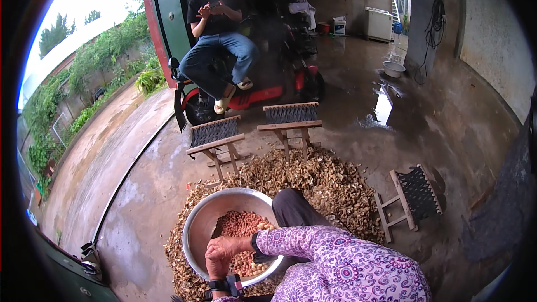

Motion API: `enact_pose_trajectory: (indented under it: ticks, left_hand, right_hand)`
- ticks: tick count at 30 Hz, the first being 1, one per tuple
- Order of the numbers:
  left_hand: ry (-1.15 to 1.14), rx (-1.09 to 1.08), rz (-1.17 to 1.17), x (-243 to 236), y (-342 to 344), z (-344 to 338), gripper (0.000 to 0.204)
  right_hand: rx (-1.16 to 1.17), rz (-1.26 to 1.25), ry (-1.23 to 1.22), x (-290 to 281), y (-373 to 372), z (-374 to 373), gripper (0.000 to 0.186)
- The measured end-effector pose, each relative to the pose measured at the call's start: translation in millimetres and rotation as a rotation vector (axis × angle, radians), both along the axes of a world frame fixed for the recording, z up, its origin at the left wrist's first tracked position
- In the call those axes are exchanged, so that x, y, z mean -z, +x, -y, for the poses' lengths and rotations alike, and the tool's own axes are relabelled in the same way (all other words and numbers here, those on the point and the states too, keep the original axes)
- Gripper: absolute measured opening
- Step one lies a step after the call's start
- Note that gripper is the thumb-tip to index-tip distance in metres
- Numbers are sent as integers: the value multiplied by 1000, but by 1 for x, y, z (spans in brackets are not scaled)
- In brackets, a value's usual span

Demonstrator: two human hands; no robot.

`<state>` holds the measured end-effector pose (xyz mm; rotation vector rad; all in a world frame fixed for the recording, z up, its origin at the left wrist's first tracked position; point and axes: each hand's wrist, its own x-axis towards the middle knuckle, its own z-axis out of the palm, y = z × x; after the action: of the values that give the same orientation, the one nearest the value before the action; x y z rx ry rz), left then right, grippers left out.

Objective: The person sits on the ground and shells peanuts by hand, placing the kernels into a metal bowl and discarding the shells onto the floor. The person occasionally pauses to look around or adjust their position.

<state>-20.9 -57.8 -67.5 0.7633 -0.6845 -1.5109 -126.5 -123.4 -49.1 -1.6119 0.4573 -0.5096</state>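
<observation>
My left hand (216, 267) and my right hand (226, 245) are pressed together over the left side of a large metal basin (196, 229). Both have their fingers closed; whatever may be between them is hidden. Inside the basin lie reddish shelled peanuts (241, 222), with some pale unshelled peanuts (265, 226) at the right. More nuts show below my right wrist. The basin sits amid a broad heap of empty peanut shells (321, 182). Dark bands circle both my wrists, and a purple patterned sleeve (302, 241) covers my right arm.
Two low wooden stools with black woven seats (215, 133) (291, 114) stand beyond the heap, and another stool (417, 193) lies at the right. A person (221, 39) sits on a red scooter (254, 96). A metal bowl (394, 69) rests on the wet floor.
</observation>
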Motion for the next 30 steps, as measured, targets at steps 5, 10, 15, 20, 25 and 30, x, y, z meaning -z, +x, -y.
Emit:
enact_pose_trajectory:
  ticks: [5, 10, 15, 20, 25, 30]
  left_hand:
    - [-30, -69, -59, 4, 1, -1, 22]
    - [71, -154, 33, -36, -10, -2, 6]
    - [2, -142, -4, -34, 2, -1, 8]
    - [-18, -138, -10, -26, 1, 2, 7]
    - [-25, -198, 35, -24, -2, 5, 4]
    - [3, -225, 57, -20, -2, 6, 8]
  right_hand:
    - [-3, -11, -74, -10, -1, -2, 45]
    - [54, 16, 88, -4, -3, 12, 66]
    - [94, -17, 254, 9, -11, 23, 61]
    - [105, 50, 336, 1, -13, 14, 46]
    - [127, 87, 326, 3, -16, 23, 36]
    - [134, 4, 350, 2, -15, 21, 32]
